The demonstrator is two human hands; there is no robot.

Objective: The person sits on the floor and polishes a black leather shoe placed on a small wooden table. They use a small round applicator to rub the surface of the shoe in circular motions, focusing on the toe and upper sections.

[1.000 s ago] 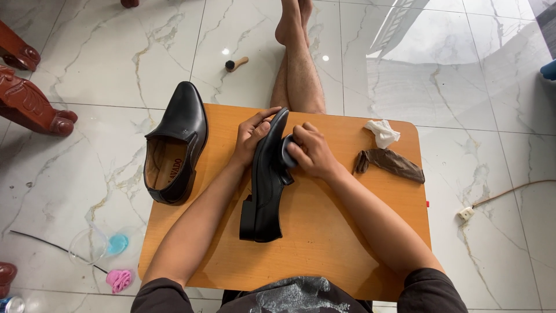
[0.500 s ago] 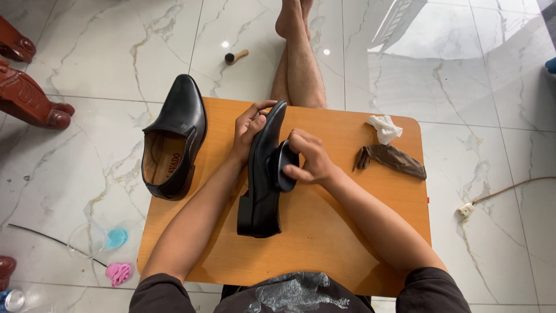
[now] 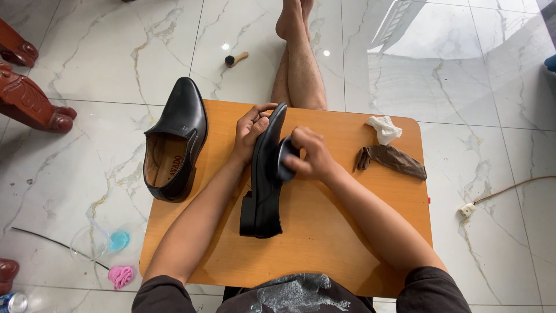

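A black leather shoe (image 3: pixel 263 185) lies on its side in the middle of a small orange wooden table (image 3: pixel 324 232). My left hand (image 3: pixel 250 132) grips its toe end from the left. My right hand (image 3: pixel 308 154) presses a dark rounded brush or pad (image 3: pixel 284 157) against the shoe's upper. The second black shoe (image 3: pixel 174 142) rests upright at the table's left edge, hanging partly over the floor.
A white crumpled cloth (image 3: pixel 383 128) and a brown sock-like cloth (image 3: pixel 392 161) lie at the table's right. My bare legs (image 3: pixel 296 52) stretch ahead. On the marble floor lie a small brush (image 3: pixel 234 58), pink cloth (image 3: pixel 120 276), clear lid (image 3: pixel 87 243), wooden furniture legs (image 3: pixel 32 98), a cord (image 3: pixel 504 191).
My right hand has rubbed the pad along the shoe's upper, down and back up. The left hand has kept its hold on the toe.
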